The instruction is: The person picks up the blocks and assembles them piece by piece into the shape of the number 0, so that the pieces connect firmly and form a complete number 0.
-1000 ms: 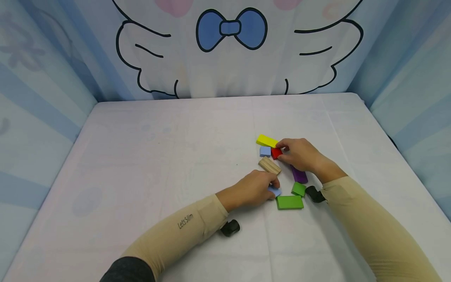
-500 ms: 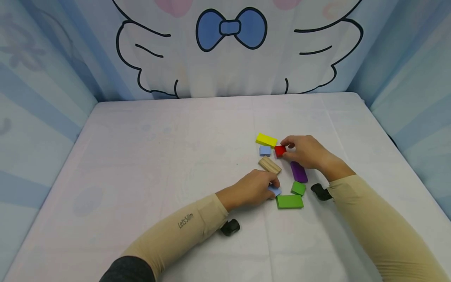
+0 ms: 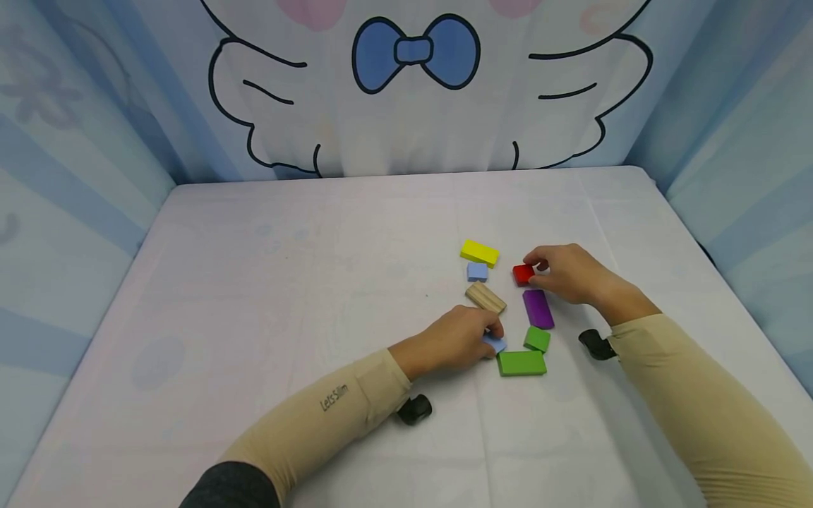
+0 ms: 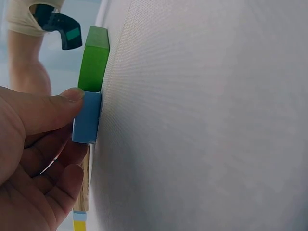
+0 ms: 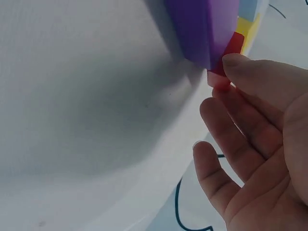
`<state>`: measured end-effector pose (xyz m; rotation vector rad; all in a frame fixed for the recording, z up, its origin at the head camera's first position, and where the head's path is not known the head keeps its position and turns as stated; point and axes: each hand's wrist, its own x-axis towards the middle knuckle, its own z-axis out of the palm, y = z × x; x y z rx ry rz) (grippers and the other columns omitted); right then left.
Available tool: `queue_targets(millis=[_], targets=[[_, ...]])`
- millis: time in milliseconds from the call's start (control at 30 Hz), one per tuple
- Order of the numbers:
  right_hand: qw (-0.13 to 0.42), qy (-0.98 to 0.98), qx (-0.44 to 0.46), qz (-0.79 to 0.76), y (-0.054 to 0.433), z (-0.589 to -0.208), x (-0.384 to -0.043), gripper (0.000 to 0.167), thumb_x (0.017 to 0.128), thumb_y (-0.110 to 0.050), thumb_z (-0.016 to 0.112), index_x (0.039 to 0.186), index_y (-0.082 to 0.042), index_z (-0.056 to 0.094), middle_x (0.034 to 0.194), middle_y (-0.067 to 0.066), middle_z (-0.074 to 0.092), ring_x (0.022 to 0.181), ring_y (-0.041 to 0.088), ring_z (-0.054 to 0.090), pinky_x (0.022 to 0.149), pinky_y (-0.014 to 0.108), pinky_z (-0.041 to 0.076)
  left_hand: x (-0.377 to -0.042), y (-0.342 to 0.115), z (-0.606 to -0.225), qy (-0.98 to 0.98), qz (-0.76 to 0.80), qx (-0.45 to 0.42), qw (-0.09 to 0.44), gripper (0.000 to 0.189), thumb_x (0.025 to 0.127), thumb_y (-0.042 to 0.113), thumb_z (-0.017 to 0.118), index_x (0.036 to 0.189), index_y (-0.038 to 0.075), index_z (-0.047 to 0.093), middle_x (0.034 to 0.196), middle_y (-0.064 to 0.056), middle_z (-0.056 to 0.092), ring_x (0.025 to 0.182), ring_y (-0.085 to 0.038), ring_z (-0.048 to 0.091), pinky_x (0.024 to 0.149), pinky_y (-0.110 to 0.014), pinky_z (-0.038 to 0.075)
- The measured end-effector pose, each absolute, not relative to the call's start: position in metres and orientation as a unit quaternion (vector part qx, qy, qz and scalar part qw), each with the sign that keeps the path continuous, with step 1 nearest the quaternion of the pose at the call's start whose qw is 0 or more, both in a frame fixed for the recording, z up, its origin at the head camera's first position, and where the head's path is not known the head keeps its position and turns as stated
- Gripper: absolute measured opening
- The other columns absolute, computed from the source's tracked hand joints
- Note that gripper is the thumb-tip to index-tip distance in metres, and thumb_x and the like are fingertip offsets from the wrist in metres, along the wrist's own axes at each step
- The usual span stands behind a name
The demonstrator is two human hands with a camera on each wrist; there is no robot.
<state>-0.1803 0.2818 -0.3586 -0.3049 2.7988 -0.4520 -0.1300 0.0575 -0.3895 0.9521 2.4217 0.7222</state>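
My right hand (image 3: 574, 274) pinches a small red block (image 3: 523, 275) between thumb and fingers, just beyond the purple block (image 3: 538, 309). In the right wrist view the red block (image 5: 234, 45) shows between thumb and fingertip, partly behind the purple block (image 5: 221, 29). My left hand (image 3: 454, 339) holds a blue block (image 3: 495, 343) between thumb and fingers on the table. The left wrist view has this blue block (image 4: 87, 118) against the end of a long green block (image 4: 95, 60). A plain wooden block (image 3: 485, 297) lies just beyond the left hand.
A yellow block (image 3: 479, 253) and a small light-blue block (image 3: 477, 271) lie farther back. A small green block (image 3: 537, 339) touches or nearly touches the long green one (image 3: 522, 363). White cloth covers the table (image 3: 286, 282); patterned curtains (image 3: 413, 127) hang at the back and sides.
My right hand has slid the red block rightward, away from the yellow and small light-blue blocks, to beyond the purple block. My left hand has stayed on the blue block.
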Motion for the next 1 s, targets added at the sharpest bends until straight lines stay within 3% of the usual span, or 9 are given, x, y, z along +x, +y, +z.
queue_targets(millis=[300, 567, 1000], targets=[[0.154, 0.97, -0.108, -0.154, 0.287, -0.3625, -0.1798, 0.038, 0.096, -0.008, 0.063, 0.131, 0.004, 0.059, 0.12, 0.027, 0.063, 0.113, 0.043, 0.057, 0.098, 0.058, 0.045, -0.1299, 0.057, -0.3894, 0.875, 0.262, 0.345, 0.216, 0.02, 0.092, 0.015, 0.075, 0.11, 0.013, 0.069, 0.106, 0.006, 0.067, 0.096, -0.006, 0.058, 0.089, -0.018, 0.046], [0.152, 0.97, -0.1, -0.161, 0.2852, -0.3608, -0.1791, 0.041, 0.097, -0.017, 0.061, 0.133, 0.003, 0.058, 0.12, 0.028, 0.063, 0.112, 0.044, 0.057, 0.097, 0.059, 0.045, -0.1302, 0.0572, -0.3896, 0.876, 0.257, 0.347, 0.215, 0.02, 0.092, 0.016, 0.076, 0.11, 0.013, 0.069, 0.108, 0.006, 0.067, 0.096, -0.006, 0.058, 0.088, -0.017, 0.046], [0.147, 0.97, -0.076, -0.178, 0.2787, -0.3644, -0.183, 0.048, 0.095, -0.027, 0.069, 0.129, 0.005, 0.059, 0.118, 0.026, 0.065, 0.103, 0.038, 0.061, 0.085, 0.048, 0.053, -0.1306, 0.0572, -0.3895, 0.876, 0.256, 0.348, 0.214, 0.02, 0.092, 0.016, 0.076, 0.11, 0.013, 0.069, 0.107, 0.007, 0.067, 0.096, -0.005, 0.058, 0.088, -0.017, 0.046]])
